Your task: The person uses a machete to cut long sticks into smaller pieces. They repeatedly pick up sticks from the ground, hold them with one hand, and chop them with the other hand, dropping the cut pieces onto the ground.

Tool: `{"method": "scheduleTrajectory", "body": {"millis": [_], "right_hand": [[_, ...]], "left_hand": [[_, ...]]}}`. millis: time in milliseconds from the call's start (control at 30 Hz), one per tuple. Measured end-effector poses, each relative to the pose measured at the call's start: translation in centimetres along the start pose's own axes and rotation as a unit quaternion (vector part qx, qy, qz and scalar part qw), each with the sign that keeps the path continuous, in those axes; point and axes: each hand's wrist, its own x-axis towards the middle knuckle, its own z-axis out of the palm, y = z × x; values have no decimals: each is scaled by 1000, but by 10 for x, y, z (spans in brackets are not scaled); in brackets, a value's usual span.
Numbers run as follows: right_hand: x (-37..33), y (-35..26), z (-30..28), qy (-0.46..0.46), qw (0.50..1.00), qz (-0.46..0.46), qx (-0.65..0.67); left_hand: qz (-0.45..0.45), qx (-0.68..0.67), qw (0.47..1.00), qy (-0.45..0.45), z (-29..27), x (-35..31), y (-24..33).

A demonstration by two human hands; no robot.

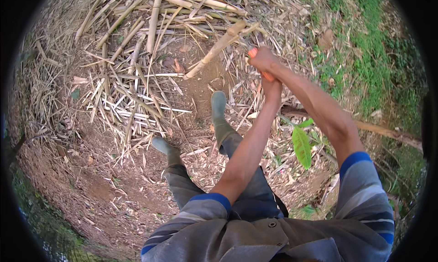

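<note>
Both my hands are closed on the orange handle of a tool. My right hand grips the upper part, and my left hand wraps the lower end just below it. Beyond my right hand only a bit of the tool's front part shows, beside a thick cut bamboo pole; its kind I cannot make out. That pole lies tilted, its near end on bare soil and its far end by the pile of bamboo.
Cut bamboo poles are heaped at the far side, with split bamboo pieces at the left. My boots stand on soil littered with chips. A green-leaved plant grows by my right forearm, near a brown log.
</note>
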Motion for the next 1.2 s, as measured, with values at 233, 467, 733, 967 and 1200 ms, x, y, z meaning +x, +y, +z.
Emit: {"method": "scheduleTrajectory", "body": {"millis": [233, 467, 733, 967, 1200], "right_hand": [[7, 20, 177, -145, 941, 97, 290], [50, 2, 157, -148, 970, 54, 185], [83, 19, 159, -80, 995, -56, 31], [99, 33, 133, -45, 986, -138, -87], [136, 69, 100, -24, 945, -225, -235]], "left_hand": [[112, 339, 927, 114, -192, 16, 20], [53, 484, 873, 22, -186, 37, 129], [320, 502, 799, -83, -107, 117, 228], [357, 502, 780, -108, -95, 135, 202], [295, 458, 830, -119, -62, 138, 135]]}}
